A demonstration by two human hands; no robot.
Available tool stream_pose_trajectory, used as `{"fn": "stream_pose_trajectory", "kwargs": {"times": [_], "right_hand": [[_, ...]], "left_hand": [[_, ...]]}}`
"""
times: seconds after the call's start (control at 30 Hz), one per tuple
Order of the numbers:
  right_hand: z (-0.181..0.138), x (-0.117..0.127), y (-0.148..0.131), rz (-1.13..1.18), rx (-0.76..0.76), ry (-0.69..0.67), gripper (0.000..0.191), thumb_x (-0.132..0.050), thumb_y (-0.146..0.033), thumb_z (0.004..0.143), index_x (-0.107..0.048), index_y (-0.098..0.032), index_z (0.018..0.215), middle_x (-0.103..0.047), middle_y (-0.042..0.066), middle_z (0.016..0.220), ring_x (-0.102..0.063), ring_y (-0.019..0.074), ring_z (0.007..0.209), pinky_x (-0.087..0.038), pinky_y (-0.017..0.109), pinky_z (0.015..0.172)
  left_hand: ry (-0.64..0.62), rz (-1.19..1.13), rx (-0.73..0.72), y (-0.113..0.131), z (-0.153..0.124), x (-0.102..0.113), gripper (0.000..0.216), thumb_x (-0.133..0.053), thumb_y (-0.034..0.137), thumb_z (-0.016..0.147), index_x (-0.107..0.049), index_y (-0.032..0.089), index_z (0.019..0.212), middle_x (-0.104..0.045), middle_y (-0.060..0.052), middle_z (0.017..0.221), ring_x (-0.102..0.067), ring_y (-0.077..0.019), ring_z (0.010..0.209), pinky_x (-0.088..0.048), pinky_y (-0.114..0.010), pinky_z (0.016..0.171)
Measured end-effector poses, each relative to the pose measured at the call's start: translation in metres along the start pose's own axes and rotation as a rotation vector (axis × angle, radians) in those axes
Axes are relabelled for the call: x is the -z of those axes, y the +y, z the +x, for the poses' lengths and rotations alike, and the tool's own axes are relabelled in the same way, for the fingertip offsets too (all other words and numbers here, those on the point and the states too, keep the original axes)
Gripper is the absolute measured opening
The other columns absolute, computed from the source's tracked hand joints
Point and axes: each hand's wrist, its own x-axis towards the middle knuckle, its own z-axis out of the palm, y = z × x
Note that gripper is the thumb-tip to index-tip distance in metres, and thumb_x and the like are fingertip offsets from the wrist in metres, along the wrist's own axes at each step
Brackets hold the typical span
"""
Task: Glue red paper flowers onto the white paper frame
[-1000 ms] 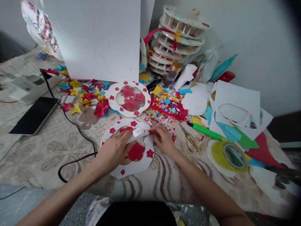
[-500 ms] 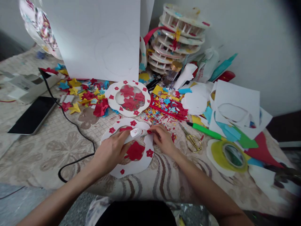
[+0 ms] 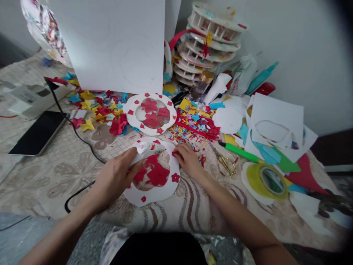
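My left hand (image 3: 118, 176) is wrapped round a white hot glue gun (image 3: 142, 148), whose nozzle points to the right over a white scalloped paper ring (image 3: 162, 197). Most of the gun's handle is hidden by my fingers. Large red paper flowers (image 3: 157, 172) fill the ring's opening, and small red flowers sit on its rim. At the ring's right edge, my right hand (image 3: 186, 156) is closed in a pinch on a small red paper piece (image 3: 173, 154), largely covered by the fingertips. Behind lies a similar decorated ring (image 3: 131, 114).
Gold-handled scissors (image 3: 226, 166), a green cutter knife (image 3: 239, 151) and yellow tape (image 3: 268, 182) lie at the right. Paper scraps (image 3: 190, 127) cover the back. A black cord (image 3: 82, 137) runs by my left arm, near a phone (image 3: 40, 134). A tiered model (image 3: 209, 48) stands behind.
My left hand has drawn the glue gun left, away from the right hand. My right hand stays at the ring's right edge, its fingertips now lower over the red piece.
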Motion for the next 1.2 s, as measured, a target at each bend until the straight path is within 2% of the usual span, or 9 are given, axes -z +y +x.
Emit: {"fn": "stream_pose_trajectory", "kwargs": {"times": [0.17, 0.4, 0.5, 0.63, 0.8, 0.97, 1.2], "right_hand": [[-0.002, 0.001, -0.001, 0.029, -0.022, 0.011, 0.017, -0.04, -0.013, 0.09, -0.054, -0.021, 0.095, -0.055, 0.007, 0.093, -0.049, 0.0208, 0.092, -0.043, 0.036, 0.082], [0.0, -0.005, -0.005, -0.032, -0.054, 0.002, 0.011, -0.047, -0.014, 0.086, -0.052, -0.019, 0.093, -0.054, 0.008, 0.092, -0.049, 0.0224, 0.091, -0.044, 0.037, 0.081], [-0.003, -0.003, -0.007, 0.009, -0.065, 0.057, 0.014, -0.043, -0.014, 0.088, -0.051, -0.02, 0.098, -0.054, 0.008, 0.094, -0.05, 0.0218, 0.092, -0.044, 0.037, 0.081], [-0.007, 0.002, -0.009, 0.058, -0.024, 0.105, 0.019, -0.042, -0.011, 0.087, -0.051, -0.022, 0.1, -0.056, 0.008, 0.097, -0.051, 0.0212, 0.095, -0.044, 0.038, 0.084], [-0.007, 0.001, -0.008, 0.066, 0.042, 0.027, 0.023, -0.041, -0.009, 0.086, -0.053, -0.022, 0.1, -0.059, 0.007, 0.095, -0.051, 0.0216, 0.097, -0.044, 0.039, 0.087], [-0.008, 0.0, -0.006, 0.066, -0.004, 0.106, 0.025, -0.041, -0.008, 0.085, -0.054, -0.023, 0.1, -0.059, 0.007, 0.098, -0.052, 0.022, 0.098, -0.044, 0.04, 0.086], [-0.01, 0.003, -0.007, 0.09, 0.021, 0.111, 0.029, -0.041, -0.004, 0.082, -0.055, -0.023, 0.098, -0.06, 0.006, 0.094, -0.052, 0.0217, 0.097, -0.044, 0.04, 0.086]], "left_hand": [[0.024, -0.072, 0.038, -0.003, -0.004, 0.005, 0.023, -0.041, 0.042, 0.088, -0.041, 0.021, 0.08, -0.051, 0.001, 0.067, -0.049, -0.0139, 0.058, -0.032, -0.026, 0.054], [0.057, -0.082, 0.043, -0.003, -0.007, 0.005, 0.023, -0.044, 0.042, 0.087, -0.041, 0.021, 0.078, -0.05, 0.001, 0.065, -0.048, -0.0136, 0.057, -0.032, -0.026, 0.054], [0.062, -0.1, 0.046, -0.003, -0.008, 0.006, 0.021, -0.043, 0.04, 0.087, -0.043, 0.02, 0.081, -0.049, 0.002, 0.064, -0.047, -0.0125, 0.055, -0.032, -0.025, 0.053], [0.078, -0.12, 0.07, -0.006, -0.008, 0.009, 0.023, -0.044, 0.042, 0.086, -0.044, 0.02, 0.08, -0.046, 0.003, 0.061, -0.045, -0.0113, 0.053, -0.031, -0.024, 0.05], [0.074, -0.135, 0.1, -0.007, -0.009, 0.01, 0.023, -0.045, 0.042, 0.085, -0.044, 0.02, 0.081, -0.042, 0.005, 0.058, -0.042, -0.0098, 0.05, -0.03, -0.022, 0.047], [0.089, -0.155, 0.107, -0.005, -0.008, 0.011, 0.023, -0.045, 0.042, 0.085, -0.043, 0.02, 0.079, -0.04, 0.005, 0.057, -0.039, -0.0091, 0.048, -0.03, -0.022, 0.047], [0.156, -0.173, 0.194, -0.014, -0.012, 0.012, 0.025, -0.047, 0.046, 0.083, -0.047, 0.021, 0.084, -0.04, 0.005, 0.056, -0.038, -0.011, 0.049, -0.03, -0.024, 0.047]]}}
